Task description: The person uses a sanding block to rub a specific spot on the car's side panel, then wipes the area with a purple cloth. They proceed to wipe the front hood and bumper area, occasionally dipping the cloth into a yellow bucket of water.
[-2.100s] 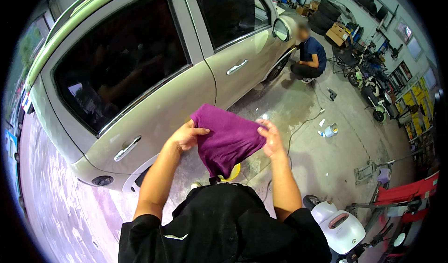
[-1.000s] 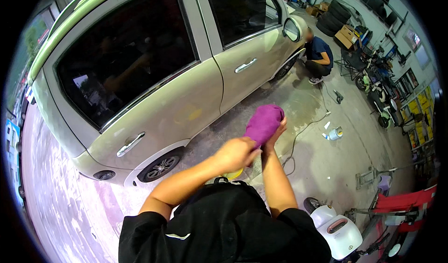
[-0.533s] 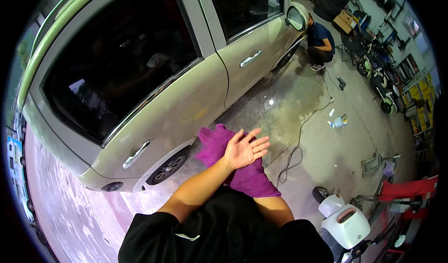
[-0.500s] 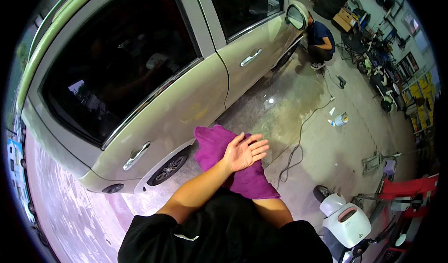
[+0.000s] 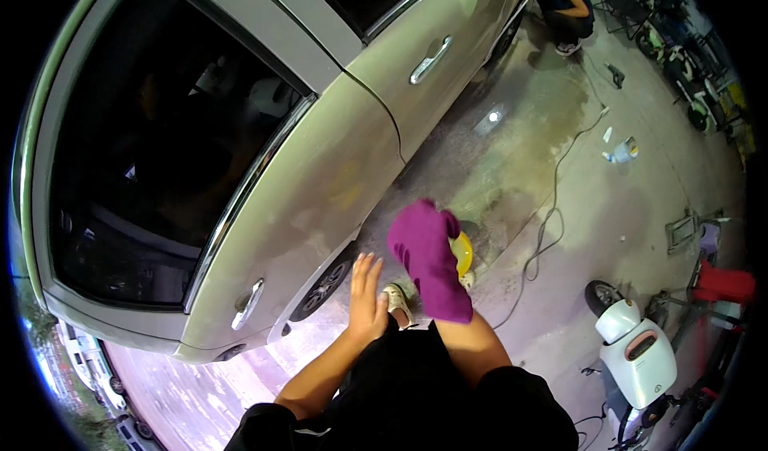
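Note:
A purple cloth (image 5: 430, 251) hangs over my right hand and wrist, covering the fingers, so their grip is hidden. Free of the cloth, my left hand (image 5: 368, 303) is open beside it, its fingers stretched out and holding nothing. To the left stands a beige car, with its rear door (image 5: 312, 187) and rear wheel (image 5: 322, 289) near my left hand. Part of a yellow round container (image 5: 462, 252) shows on the floor behind the cloth. One of my shoes (image 5: 398, 303) is visible below my hands.
At the car's front a person (image 5: 566, 11) crouches by the wheel. A dark cable (image 5: 554, 203) winds over the floor towards a power tool (image 5: 614, 76). A white scooter (image 5: 638, 355) stands at the right, with a clear bottle (image 5: 626, 150) lying farther off.
My left hand has come off the purple cloth and moved left and down. The cloth on my right hand has shifted right. My view has tilted, bringing the yellow container and shoe into sight.

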`<move>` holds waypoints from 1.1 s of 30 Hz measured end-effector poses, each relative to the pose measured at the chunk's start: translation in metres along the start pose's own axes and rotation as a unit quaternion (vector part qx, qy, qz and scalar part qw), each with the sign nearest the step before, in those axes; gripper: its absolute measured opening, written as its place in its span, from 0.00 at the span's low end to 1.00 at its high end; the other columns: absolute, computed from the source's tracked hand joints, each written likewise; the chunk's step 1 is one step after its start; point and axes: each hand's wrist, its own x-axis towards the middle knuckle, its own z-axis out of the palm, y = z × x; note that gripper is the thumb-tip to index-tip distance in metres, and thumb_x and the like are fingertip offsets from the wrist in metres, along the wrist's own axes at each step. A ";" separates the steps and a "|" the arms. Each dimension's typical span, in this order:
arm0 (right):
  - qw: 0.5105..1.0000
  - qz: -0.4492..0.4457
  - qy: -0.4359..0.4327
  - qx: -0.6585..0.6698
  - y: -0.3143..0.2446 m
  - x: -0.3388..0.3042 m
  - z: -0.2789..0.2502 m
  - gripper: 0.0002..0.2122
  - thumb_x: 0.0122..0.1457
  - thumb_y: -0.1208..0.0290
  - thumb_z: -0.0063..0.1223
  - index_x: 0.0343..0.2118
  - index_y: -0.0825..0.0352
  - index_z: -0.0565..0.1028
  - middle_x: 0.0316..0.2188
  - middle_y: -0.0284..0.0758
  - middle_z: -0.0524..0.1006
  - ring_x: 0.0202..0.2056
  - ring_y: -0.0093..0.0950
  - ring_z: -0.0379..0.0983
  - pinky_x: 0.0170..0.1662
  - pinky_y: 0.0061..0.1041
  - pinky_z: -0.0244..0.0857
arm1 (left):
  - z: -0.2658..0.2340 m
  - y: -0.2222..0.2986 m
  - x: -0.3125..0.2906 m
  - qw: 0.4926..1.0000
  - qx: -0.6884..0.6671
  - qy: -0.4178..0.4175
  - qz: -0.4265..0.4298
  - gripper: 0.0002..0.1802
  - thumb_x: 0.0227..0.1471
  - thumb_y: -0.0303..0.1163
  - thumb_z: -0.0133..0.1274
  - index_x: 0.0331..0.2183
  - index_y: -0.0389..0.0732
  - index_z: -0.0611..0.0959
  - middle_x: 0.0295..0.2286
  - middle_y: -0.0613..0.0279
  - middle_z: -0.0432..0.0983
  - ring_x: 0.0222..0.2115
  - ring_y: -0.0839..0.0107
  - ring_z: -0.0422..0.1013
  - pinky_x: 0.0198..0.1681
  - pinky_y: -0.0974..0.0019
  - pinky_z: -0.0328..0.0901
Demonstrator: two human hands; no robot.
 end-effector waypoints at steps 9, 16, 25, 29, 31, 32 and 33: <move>0.902 -0.229 0.163 -0.328 0.008 0.160 0.162 0.29 0.60 0.67 0.46 0.66 0.62 0.66 0.71 0.42 0.55 0.72 0.50 0.43 0.71 0.64 0.40 | -0.092 -0.054 -0.033 0.992 0.026 0.117 0.032 0.32 0.68 0.49 0.33 0.46 0.29 0.80 0.52 0.35 0.70 0.55 0.44 0.67 0.61 0.47 0.58; 0.857 -0.392 -0.032 -0.333 0.096 -0.065 0.329 0.24 0.55 0.59 0.52 0.57 0.52 0.78 0.70 0.40 0.60 0.71 0.50 0.49 0.69 0.70 0.39 | -0.170 -0.074 -0.019 0.953 -0.039 0.135 0.269 0.29 0.67 0.49 0.37 0.30 0.33 0.77 0.33 0.48 0.71 0.35 0.54 0.70 0.36 0.52 0.69; 0.857 -0.460 -0.024 -0.231 0.052 0.079 0.245 0.31 0.59 0.49 0.56 0.64 0.58 0.70 0.65 0.40 0.68 0.67 0.45 0.60 0.73 0.45 0.45 | -0.161 -0.081 -0.011 0.961 -0.141 0.124 0.204 0.21 0.66 0.44 0.42 0.30 0.36 0.75 0.27 0.57 0.68 0.28 0.65 0.65 0.30 0.59 0.62; 0.952 -0.167 0.164 -0.198 0.101 0.210 0.173 0.28 0.62 0.54 0.51 0.64 0.59 0.70 0.65 0.42 0.67 0.66 0.44 0.61 0.72 0.42 0.45 | -0.151 -0.099 -0.010 0.973 -0.148 0.064 0.162 0.20 0.66 0.41 0.43 0.31 0.35 0.76 0.27 0.53 0.71 0.23 0.65 0.66 0.29 0.60 0.63; 0.950 -0.079 0.195 -0.229 0.128 0.228 0.154 0.28 0.62 0.54 0.50 0.64 0.59 0.69 0.65 0.42 0.67 0.66 0.44 0.59 0.72 0.44 0.44 | -0.149 -0.106 -0.011 0.975 -0.192 -0.013 0.109 0.20 0.66 0.41 0.44 0.34 0.32 0.76 0.28 0.50 0.73 0.23 0.63 0.69 0.30 0.60 0.66; 0.949 -0.055 0.200 -0.239 0.144 0.220 0.158 0.28 0.62 0.54 0.50 0.64 0.59 0.69 0.65 0.41 0.66 0.66 0.44 0.59 0.72 0.44 0.43 | -0.146 -0.108 -0.015 0.970 -0.231 -0.038 0.064 0.21 0.67 0.42 0.45 0.35 0.31 0.77 0.29 0.49 0.73 0.24 0.63 0.70 0.31 0.60 0.66; 0.949 -0.044 0.195 -0.244 0.158 0.203 0.170 0.28 0.63 0.54 0.50 0.64 0.59 0.68 0.65 0.41 0.66 0.67 0.44 0.58 0.72 0.45 0.43 | -0.147 -0.111 -0.021 0.967 -0.250 -0.050 0.005 0.22 0.67 0.43 0.47 0.37 0.29 0.77 0.29 0.48 0.73 0.26 0.62 0.71 0.32 0.60 0.66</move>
